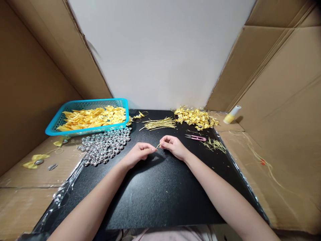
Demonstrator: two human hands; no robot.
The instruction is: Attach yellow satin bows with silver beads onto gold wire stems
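A thin gold cord [158,146] runs between my two hands over the middle of the black table. My left hand [140,154] pinches one part of it between thumb and forefinger. On the other side my right hand [173,146] also pinches the cord, its fingers curled. Most of the cord is hidden by the fingers. Behind the hands lies a bundle of gold cord pieces [160,124]. A pair of pink-handled thread snips [197,137] rests to the right of my right hand.
At the left, a blue basket [86,131] holds yellow ribbon bows [92,117]. Silver beads [105,144] spread in front of it. Finished-looking bows with beads [194,117] pile at the back right, near cord clippings [215,145]. A thread spool [232,114] stands on cardboard at right.
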